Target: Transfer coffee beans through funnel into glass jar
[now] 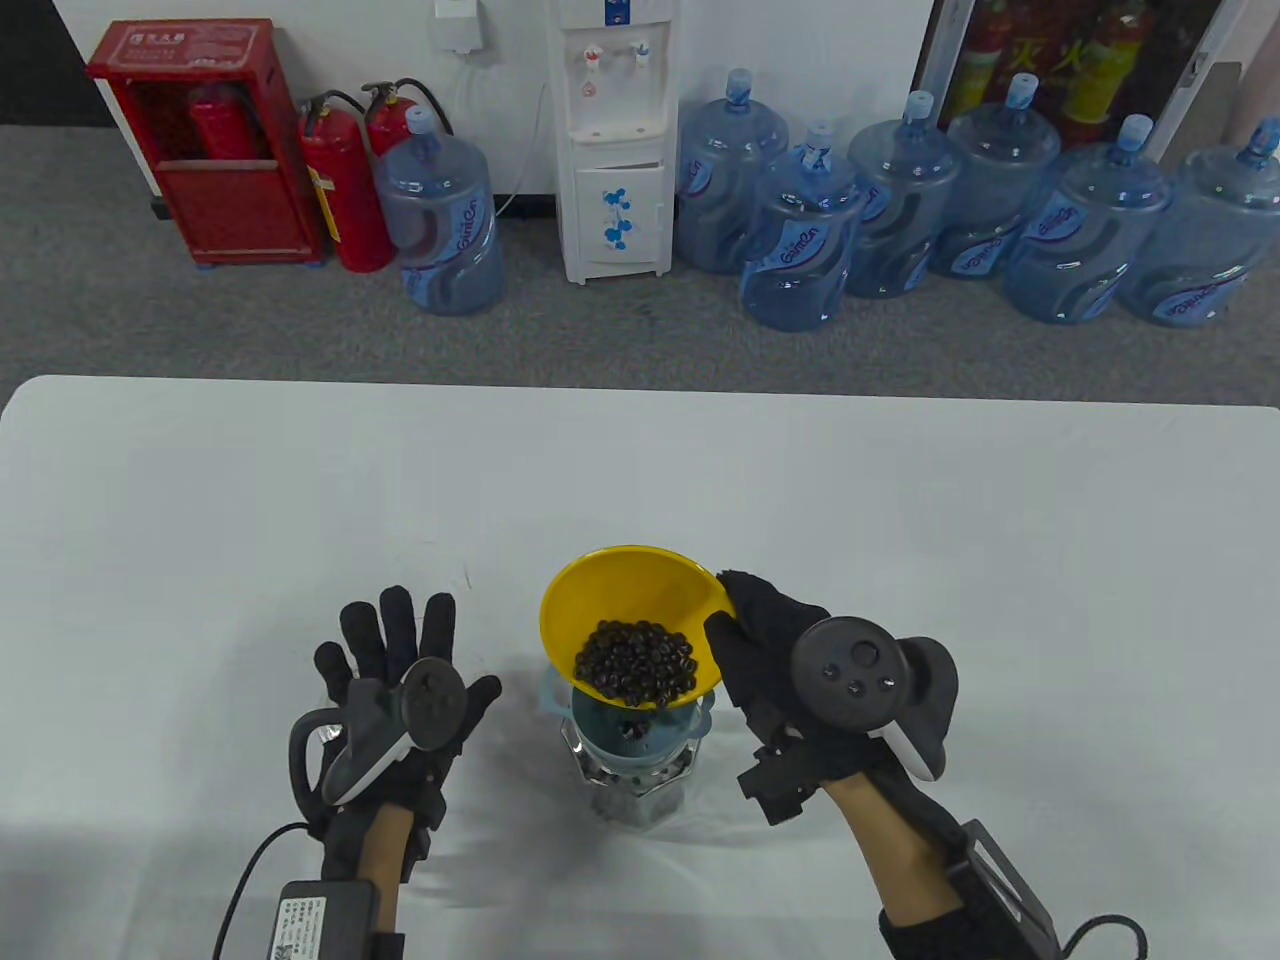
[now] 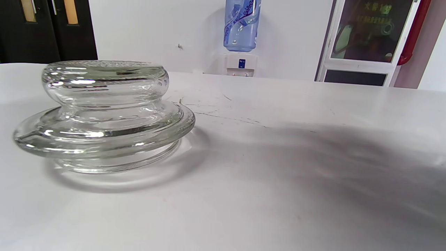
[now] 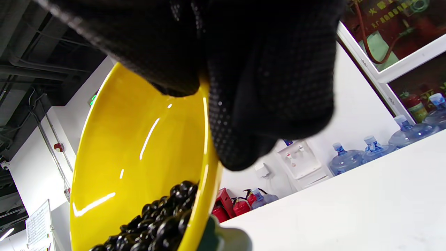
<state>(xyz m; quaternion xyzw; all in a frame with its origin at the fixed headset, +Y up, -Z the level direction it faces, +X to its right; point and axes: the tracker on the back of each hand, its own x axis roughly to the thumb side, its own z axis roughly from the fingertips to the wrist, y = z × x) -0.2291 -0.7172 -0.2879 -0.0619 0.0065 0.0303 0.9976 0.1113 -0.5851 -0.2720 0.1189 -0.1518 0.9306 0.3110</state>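
Observation:
A yellow bowl (image 1: pixel 620 590) holds dark coffee beans (image 1: pixel 635 662) and is tilted over a pale blue funnel (image 1: pixel 640 735) that sits in the mouth of a glass jar (image 1: pixel 637 790). The beans are piled at the bowl's low edge, above the funnel. My right hand (image 1: pixel 735 610) grips the bowl's right rim. In the right wrist view its gloved fingers (image 3: pixel 264 87) pinch the bowl (image 3: pixel 139 146) above the beans (image 3: pixel 156 226). My left hand (image 1: pixel 430 650) is open with fingers spread, left of the jar. The glass jar lid (image 2: pixel 101 115) lies on the table near it.
The white table (image 1: pixel 200 560) stretches wide around the jar. Beyond its far edge stand water bottles (image 1: pixel 800 240), a water dispenser (image 1: pixel 615 140) and red fire extinguishers (image 1: pixel 345 190). Cables trail from both wrists at the near edge.

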